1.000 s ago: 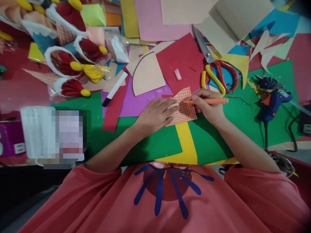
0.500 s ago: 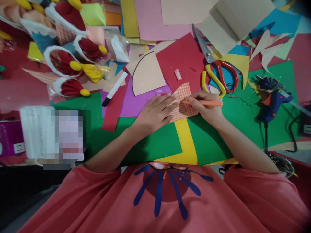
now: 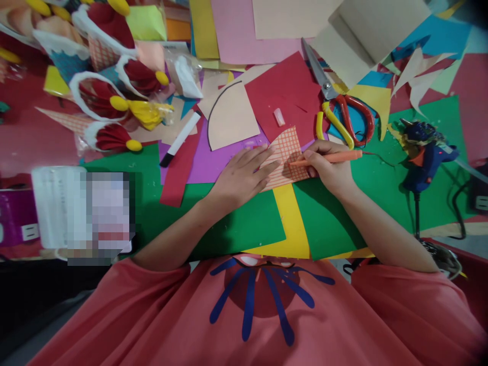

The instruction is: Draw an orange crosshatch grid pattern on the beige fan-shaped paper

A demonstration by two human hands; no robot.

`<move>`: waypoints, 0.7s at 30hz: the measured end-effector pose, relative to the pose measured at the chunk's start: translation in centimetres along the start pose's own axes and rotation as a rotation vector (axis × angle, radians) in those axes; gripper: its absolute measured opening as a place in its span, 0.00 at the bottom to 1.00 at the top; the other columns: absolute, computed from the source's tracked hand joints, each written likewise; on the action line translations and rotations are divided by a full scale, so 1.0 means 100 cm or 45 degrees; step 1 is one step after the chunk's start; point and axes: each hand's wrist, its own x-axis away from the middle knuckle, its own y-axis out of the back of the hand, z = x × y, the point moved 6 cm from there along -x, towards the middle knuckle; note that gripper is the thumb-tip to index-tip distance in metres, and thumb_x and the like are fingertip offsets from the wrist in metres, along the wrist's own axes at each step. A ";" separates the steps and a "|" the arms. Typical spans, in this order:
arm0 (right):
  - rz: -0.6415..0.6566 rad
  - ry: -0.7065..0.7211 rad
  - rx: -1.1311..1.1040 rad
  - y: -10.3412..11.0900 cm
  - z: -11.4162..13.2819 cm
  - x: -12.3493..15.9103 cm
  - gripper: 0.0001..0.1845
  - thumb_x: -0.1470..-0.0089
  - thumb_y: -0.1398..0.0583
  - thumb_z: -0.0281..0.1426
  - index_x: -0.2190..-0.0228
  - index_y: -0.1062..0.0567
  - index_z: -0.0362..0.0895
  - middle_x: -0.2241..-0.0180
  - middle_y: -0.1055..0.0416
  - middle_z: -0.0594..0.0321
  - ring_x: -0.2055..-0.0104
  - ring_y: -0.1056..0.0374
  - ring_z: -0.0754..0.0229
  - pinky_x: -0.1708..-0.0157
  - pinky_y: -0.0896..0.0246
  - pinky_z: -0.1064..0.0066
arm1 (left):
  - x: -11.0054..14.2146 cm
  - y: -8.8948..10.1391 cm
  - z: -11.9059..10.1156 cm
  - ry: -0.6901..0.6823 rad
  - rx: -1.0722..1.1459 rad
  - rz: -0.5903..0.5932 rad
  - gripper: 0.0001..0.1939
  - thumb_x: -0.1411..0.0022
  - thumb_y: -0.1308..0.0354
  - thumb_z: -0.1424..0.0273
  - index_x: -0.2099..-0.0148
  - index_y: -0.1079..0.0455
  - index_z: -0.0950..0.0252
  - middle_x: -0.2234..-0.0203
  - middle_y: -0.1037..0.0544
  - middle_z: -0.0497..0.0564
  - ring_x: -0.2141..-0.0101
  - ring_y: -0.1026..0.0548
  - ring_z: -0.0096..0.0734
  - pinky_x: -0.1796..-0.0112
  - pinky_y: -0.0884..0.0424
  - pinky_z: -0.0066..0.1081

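Observation:
My right hand (image 3: 330,168) grips an orange marker (image 3: 339,156), its tip on a fan-shaped piece of pale paper (image 3: 286,147). Orange lines cross on that piece in a grid; toward its lower left only lines in one direction show. Flat across the paper's left side lies my left hand (image 3: 249,170), fingers spread. A pen cap (image 3: 279,117) rests just above, on a red sheet (image 3: 285,86). To the upper left is a plain cream fan-shaped piece (image 3: 234,119) with a black curved edge. A white marker with a black end (image 3: 180,140) lies left of it.
Scissors with red and yellow handles (image 3: 345,112) lie at the upper right. A blue glue gun (image 3: 427,157) stands farther right with its cord. Finished paper cones with red and white tops (image 3: 110,101) crowd the upper left. Green sheets (image 3: 335,218) cover the near table.
My right hand and the orange marker have shifted slightly to the right and down on the paper. More crossing lines show on the fan-shaped piece. My left hand stays in place.

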 end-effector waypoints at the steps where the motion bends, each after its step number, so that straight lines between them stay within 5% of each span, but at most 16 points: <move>1: 0.007 0.021 0.031 0.000 0.001 0.000 0.10 0.51 0.41 0.32 0.81 0.29 0.42 0.82 0.31 0.66 0.77 0.36 0.67 0.77 0.44 0.74 | 0.000 0.001 0.000 -0.003 -0.007 -0.015 0.17 0.31 0.53 0.70 0.42 0.37 0.63 0.41 0.35 0.58 0.40 0.39 0.44 0.43 0.41 0.45; 12: 0.120 0.117 0.159 -0.007 0.002 0.002 0.10 0.49 0.41 0.33 0.77 0.26 0.42 0.77 0.25 0.63 0.75 0.33 0.65 0.76 0.41 0.75 | -0.001 0.006 -0.004 -0.084 0.011 -0.080 0.13 0.32 0.51 0.72 0.48 0.32 0.62 0.47 0.29 0.57 0.47 0.31 0.41 0.49 0.33 0.43; 21: 0.165 -0.044 0.026 -0.008 0.005 -0.002 0.09 0.57 0.43 0.29 0.85 0.31 0.42 0.88 0.39 0.70 0.83 0.45 0.70 0.82 0.50 0.75 | 0.000 0.003 -0.003 -0.044 0.061 -0.045 0.13 0.32 0.51 0.71 0.47 0.32 0.61 0.46 0.30 0.57 0.45 0.33 0.42 0.48 0.35 0.45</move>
